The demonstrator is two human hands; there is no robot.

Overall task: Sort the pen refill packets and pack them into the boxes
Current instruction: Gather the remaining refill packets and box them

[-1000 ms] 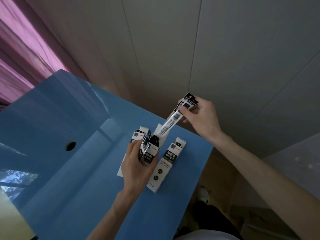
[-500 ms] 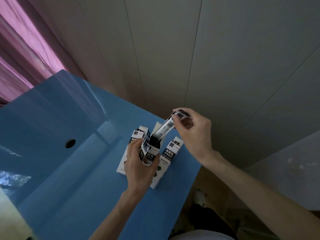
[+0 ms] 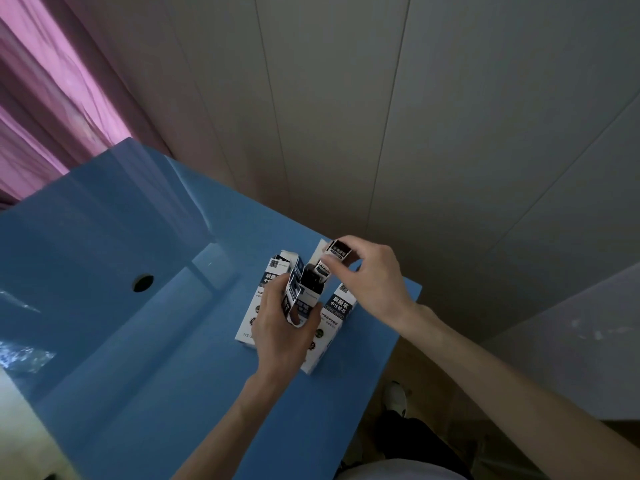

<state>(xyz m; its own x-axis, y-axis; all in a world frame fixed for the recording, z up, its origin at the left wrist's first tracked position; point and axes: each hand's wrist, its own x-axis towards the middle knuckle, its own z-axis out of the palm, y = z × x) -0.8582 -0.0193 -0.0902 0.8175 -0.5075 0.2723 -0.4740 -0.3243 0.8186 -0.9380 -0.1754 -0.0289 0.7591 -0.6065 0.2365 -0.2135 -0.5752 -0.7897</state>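
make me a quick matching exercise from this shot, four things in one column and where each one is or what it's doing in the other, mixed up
Things:
1. left hand
2. right hand
3. refill packet
4. round hole

States:
A. sunk in the blue table, left of the boxes
B. grips the open box upright
C. mostly pushed into the open box
D. pinches the packet's top end

Pairs: 1-B, 2-D, 3-C, 4-A

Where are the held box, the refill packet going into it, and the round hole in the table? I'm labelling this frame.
held box [image 3: 306, 299], head view, its front panel.
refill packet [image 3: 337, 252], head view, its top end.
round hole [image 3: 142, 283], head view, its dark centre.
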